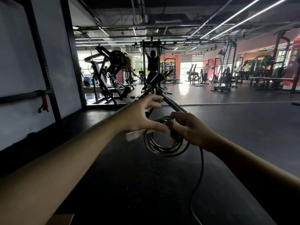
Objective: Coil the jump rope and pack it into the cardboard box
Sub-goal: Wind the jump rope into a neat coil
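A dark jump rope [164, 146] hangs in several loops in front of me at mid-frame. My right hand [190, 129] grips the top of the coil, fingers curled round the strands. One loose strand [200, 172] trails from the coil down to the floor at the bottom. A pale handle [135, 135] sticks out to the left of the coil. My left hand [142, 116] is spread wide just left of the coil, thumb reaching toward the handle and rope, fingers straight. A corner of the cardboard box [60, 219] shows at the bottom left edge.
A black rubber gym floor [129, 184] lies below. A tripod-like metal stand [162, 88] is right behind my hands. A rack with a barbell [42, 95] lines the left wall. Weight machines and a person on a pull-up bar [152, 65] are farther back.
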### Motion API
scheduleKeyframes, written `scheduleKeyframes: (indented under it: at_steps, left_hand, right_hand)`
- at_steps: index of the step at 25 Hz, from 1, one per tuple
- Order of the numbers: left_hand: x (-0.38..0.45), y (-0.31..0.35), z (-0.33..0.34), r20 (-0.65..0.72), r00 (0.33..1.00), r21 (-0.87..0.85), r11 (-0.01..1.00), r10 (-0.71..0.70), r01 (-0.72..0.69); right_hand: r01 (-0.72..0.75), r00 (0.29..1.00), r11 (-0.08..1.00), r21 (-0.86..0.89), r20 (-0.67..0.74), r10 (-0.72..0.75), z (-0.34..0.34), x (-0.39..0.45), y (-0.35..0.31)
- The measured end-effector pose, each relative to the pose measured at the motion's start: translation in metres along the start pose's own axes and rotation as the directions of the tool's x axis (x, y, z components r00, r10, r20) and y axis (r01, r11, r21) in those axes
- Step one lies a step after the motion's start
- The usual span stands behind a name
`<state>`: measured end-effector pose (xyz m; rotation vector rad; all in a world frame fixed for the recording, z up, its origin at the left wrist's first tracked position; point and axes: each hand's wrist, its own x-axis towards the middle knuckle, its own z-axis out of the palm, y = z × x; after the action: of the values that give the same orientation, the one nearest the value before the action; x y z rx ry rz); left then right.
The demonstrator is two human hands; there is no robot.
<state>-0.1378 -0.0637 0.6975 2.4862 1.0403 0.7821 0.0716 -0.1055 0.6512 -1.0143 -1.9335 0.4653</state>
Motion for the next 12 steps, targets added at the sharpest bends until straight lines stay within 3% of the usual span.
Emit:
scheduleKeyframes:
  at_steps: [2,6,10,12]
  left_hand:
    - [0.009,0.009,0.007,0.208,0.977,-0.034,0.998,-0.045,0.053]
    - [0.009,0.006,0.027,0.347,0.931,-0.029,0.991,-0.111,0.129]
    - [0.001,-0.002,0.014,0.266,0.957,0.09,0.991,-0.115,0.094]
    - [-0.001,-0.008,0.008,0.16,0.981,0.062,0.993,-0.111,0.103]
  right_hand:
    - [0.067,0.997,0.998,0.001,0.045,-0.067,-0.001,0.002,-0.008]
    - [0.018,0.993,1.0,-0.013,0.12,-0.017,0.0,-0.006,-0.009]
    - [-0.097,0.989,0.985,-0.143,-0.124,0.08,-0.011,-0.021,0.005]
    - [-0.069,0.993,0.936,-0.346,-0.114,0.031,-0.016,-0.02,0.008]
